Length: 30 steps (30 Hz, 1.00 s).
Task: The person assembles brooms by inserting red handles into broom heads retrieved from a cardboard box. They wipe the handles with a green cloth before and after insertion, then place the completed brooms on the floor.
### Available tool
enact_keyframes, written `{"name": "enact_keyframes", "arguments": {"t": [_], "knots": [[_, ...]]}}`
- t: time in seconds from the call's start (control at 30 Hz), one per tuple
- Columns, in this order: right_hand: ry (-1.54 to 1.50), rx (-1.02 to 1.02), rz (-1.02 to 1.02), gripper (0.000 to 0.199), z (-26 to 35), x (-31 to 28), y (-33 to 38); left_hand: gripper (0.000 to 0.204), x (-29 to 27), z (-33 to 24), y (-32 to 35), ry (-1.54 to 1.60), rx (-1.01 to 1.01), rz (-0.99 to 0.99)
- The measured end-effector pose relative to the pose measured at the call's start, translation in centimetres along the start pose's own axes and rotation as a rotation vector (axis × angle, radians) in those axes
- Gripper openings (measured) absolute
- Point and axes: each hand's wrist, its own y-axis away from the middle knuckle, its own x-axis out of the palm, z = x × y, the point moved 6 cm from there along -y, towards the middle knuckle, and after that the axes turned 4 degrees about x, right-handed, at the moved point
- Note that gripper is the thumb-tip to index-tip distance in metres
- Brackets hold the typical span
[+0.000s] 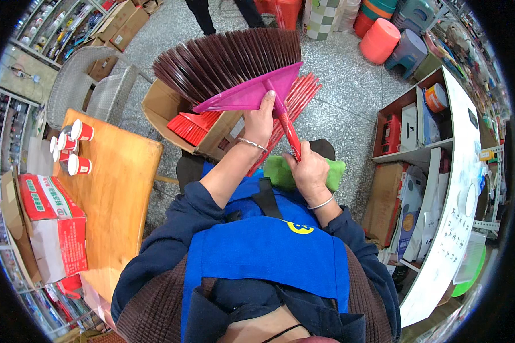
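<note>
A broom (243, 91) with a magenta head and dark brown bristles is tilted up in front of me, bristles away from my body. My left hand (259, 121) holds the head near its socket, thumb on the front and the other fingers hidden behind it. Lower down, my right hand (311, 170) is closed round the end of the broom's red handle (289, 130). A bright green cloth (333, 173) lies over my lap under the right hand. Behind the broom are a bundle of red sticks (304, 97) and an open cardboard box (157, 106) holding red ribbed pieces (195, 127).
To the left stands a wooden table (117, 171) with several red-and-white paper cups (81, 130) and a red-and-white carton (54, 217). A grey wicker chair (111, 94) is behind it. A white-topped shelf unit (446, 228) stands at right; stacked stools (379, 41) and a person's legs (203, 14) are farther off.
</note>
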Motion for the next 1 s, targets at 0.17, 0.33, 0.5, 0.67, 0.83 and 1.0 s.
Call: {"name": "enact_keyframes", "arguments": {"t": [0.17, 0.33, 0.5, 0.67, 0.83, 1.0], "knots": [[-0.099, 0.017, 0.066, 0.022, -0.6, 0.6, 0.5, 0.030, -0.8, 1.5, 0.1, -0.059, -0.018, 0.005], [-0.351, 0.017, 0.174, 0.017, -1.6, 1.7, 0.4, 0.030, -1.0, 1.8, 0.1, -0.013, -0.030, 0.027], [-0.791, 0.135, 0.440, 0.017, -2.4, 3.4, 0.8, 0.028, -0.9, 1.5, 0.7, 0.061, -0.107, 0.056], [-0.856, 0.084, 0.528, 0.019, -1.7, 3.2, 0.9, 0.027, -1.3, 1.2, 1.5, 0.181, -0.138, 0.106], [-0.430, 0.018, 0.320, 0.031, -0.5, 1.5, 0.7, 0.025, -3.2, 1.1, 1.5, 0.128, -0.119, -0.002], [-0.137, -0.126, 0.046, 0.034, 1.6, 1.0, 0.9, 0.022, -5.0, 1.5, 1.9, 0.032, -0.086, -0.152]]}}
